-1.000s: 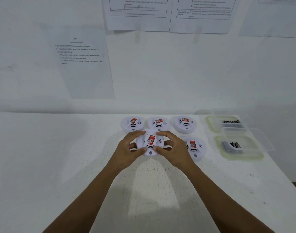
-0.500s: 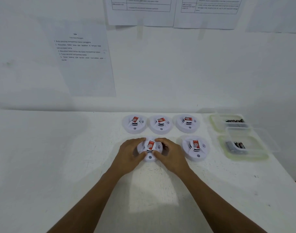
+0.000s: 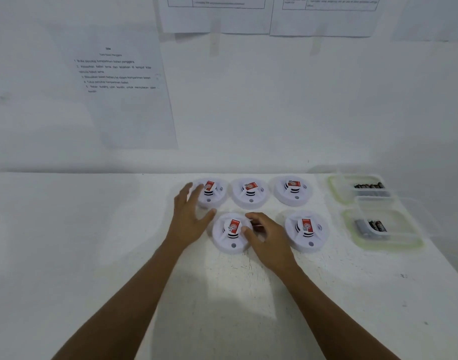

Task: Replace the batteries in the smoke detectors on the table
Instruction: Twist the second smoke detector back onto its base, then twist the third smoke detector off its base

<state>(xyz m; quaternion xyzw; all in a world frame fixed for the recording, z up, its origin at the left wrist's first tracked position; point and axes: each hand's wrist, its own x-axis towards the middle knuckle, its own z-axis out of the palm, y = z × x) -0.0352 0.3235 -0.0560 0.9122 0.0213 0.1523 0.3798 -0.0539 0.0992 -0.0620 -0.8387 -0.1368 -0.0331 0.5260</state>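
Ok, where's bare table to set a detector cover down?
Widest: the table left of the left hand and back-left detector. Also the near strip before the front-middle detector and front-right detector. Crowded: five detectors with slim gaps, then the back container and front container at the right.
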